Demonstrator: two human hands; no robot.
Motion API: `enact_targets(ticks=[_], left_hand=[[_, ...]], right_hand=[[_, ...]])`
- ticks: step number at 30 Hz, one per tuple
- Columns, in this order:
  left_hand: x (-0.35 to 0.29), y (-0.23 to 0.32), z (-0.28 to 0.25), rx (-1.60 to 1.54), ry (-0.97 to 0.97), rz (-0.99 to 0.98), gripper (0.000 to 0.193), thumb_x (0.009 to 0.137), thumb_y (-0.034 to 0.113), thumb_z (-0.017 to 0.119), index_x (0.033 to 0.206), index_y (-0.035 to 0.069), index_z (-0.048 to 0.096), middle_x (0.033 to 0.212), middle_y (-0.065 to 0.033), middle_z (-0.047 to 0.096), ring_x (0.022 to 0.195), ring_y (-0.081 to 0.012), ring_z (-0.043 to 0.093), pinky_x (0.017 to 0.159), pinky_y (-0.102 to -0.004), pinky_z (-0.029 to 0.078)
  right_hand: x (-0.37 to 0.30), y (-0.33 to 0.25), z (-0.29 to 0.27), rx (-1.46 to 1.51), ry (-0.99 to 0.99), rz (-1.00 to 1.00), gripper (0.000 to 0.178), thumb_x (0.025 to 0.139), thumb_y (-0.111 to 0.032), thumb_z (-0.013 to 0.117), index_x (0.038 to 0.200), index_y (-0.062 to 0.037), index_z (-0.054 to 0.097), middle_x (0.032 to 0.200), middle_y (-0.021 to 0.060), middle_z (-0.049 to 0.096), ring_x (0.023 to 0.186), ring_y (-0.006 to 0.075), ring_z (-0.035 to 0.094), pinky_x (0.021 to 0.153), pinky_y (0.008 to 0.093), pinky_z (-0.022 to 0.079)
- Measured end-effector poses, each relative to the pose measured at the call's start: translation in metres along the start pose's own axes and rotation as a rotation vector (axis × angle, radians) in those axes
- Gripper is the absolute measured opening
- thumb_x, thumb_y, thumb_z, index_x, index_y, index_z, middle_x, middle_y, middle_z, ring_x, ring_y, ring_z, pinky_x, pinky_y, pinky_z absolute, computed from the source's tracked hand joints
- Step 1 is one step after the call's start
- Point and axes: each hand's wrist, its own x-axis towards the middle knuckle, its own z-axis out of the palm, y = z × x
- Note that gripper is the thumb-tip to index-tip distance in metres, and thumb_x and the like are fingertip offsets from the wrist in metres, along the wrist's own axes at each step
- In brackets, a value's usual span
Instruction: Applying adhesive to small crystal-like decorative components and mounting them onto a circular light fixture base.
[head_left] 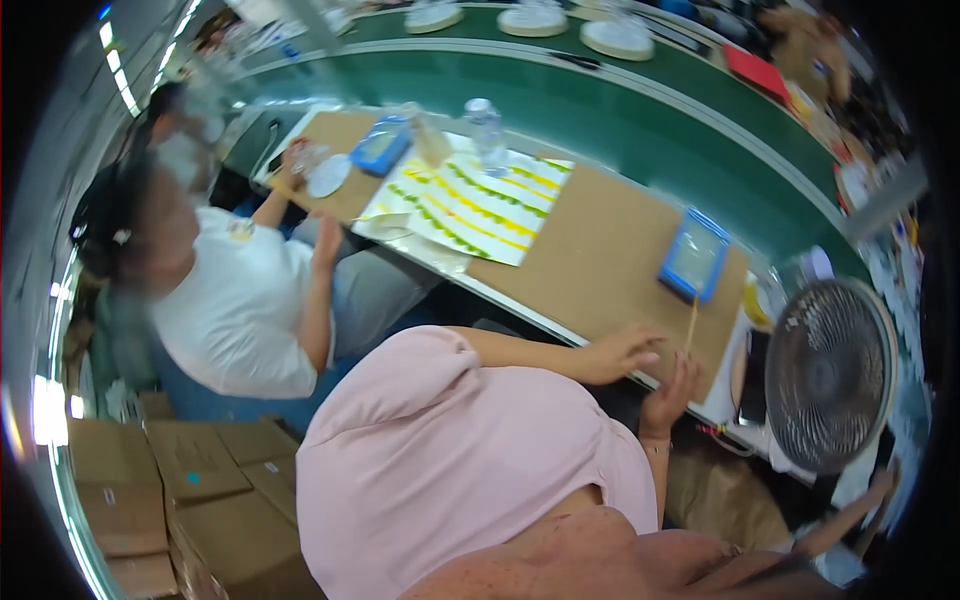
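Note:
A thin light-brown stick (692, 325) stands up from the fingers of my right hand (672, 395), which is closed on its lower end at the table's near edge. The stick's upper end reaches the near edge of a blue-rimmed tray (695, 255); whether it touches the tray cannot be told. The tray has a pale, shiny inside. Just left of the right hand, my left hand (622, 355) hovers above the brown board (590, 245) with fingers stretched and slightly blurred. It holds nothing that I can see.
A round fan (832, 375) and a dark phone (754, 375) are at right. A striped yellow-green sheet (480, 205) bears a clear bottle (486, 135). Another blue tray (381, 145) lies near a seated co-worker (235, 295). Behind runs a green conveyor (650, 115); cartons (215, 490) are stacked lower left.

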Motion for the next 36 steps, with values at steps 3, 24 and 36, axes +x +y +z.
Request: enact_targets(ticks=[3, 24, 36], left_hand=[[0.004, 0.005, 0.008, -0.183, 0.032, -0.004, 0.047, 0.097, 0.030, 0.050, 0.134, 0.002, 0.044, 0.131, -0.0180, 0.047, 0.117, -0.0263, 0.050, 0.099, -0.0360, 0.039], [-0.019, -0.016, -0.065, -0.480, 0.219, 0.025, 0.027, 0.094, 0.023, 0.056, 0.103, 0.000, 0.066, 0.112, -0.0100, 0.060, 0.105, -0.0200, 0.056, 0.092, -0.0323, 0.043], [-0.032, -0.059, -0.092, 0.175, 0.408, 0.345, 0.021, 0.085, 0.019, 0.066, 0.101, 0.007, 0.061, 0.109, -0.0122, 0.058, 0.101, -0.0330, 0.054, 0.087, -0.0392, 0.045]], right_hand=[[0.009, -0.026, -0.007, 0.137, 0.026, -0.004, 0.038, 0.100, -0.018, 0.033, 0.127, 0.0028, 0.050, 0.126, 0.0152, 0.056, 0.123, 0.0381, 0.044, 0.109, 0.0500, 0.026], [0.042, -0.075, 0.057, 0.210, -0.154, 0.001, 0.021, 0.094, -0.014, 0.052, 0.106, 0.0011, 0.059, 0.106, 0.0176, 0.062, 0.099, 0.0339, 0.058, 0.089, 0.0410, 0.043], [0.037, -0.070, 0.089, 0.572, -0.214, 0.580, 0.019, 0.097, -0.015, 0.053, 0.092, 0.0033, 0.054, 0.086, 0.0090, 0.060, 0.073, 0.0130, 0.055, 0.064, 0.0264, 0.046]])
